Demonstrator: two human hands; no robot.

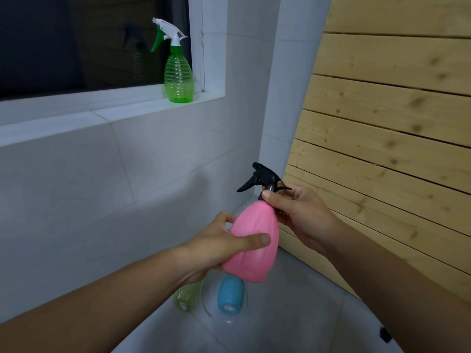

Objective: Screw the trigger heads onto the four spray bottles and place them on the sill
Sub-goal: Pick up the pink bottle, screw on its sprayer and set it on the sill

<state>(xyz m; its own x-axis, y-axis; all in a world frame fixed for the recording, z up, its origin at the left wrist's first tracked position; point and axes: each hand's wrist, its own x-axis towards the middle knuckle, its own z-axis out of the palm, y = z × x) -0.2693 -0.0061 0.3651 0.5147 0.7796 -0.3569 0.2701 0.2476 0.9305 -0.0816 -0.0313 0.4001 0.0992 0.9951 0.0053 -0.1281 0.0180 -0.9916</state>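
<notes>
Progress, by my count from the remote station: one of four done. A green bottle (178, 77) with its white-and-green trigger head (168, 31) stands upright on the sill (102, 110) in the upper left of the frame, close to the window corner.

The second unit is in hand at centre frame. The left hand (224, 245) has its grip wrapped round the body of the pink bottle (254, 240), which is tilted. The right hand (300, 215) pinches the collar of the black trigger head (265, 179) seated on its neck. I judge threading under way; whether it is tight I cannot tell.

At lower centre, beneath the pink bottle, a blue bottle (230, 296) and a pale green bottle (186, 296) sit on grey tiles, neither showing a head. Outstanding: finish this one, fit two more heads, make three placements.
</notes>
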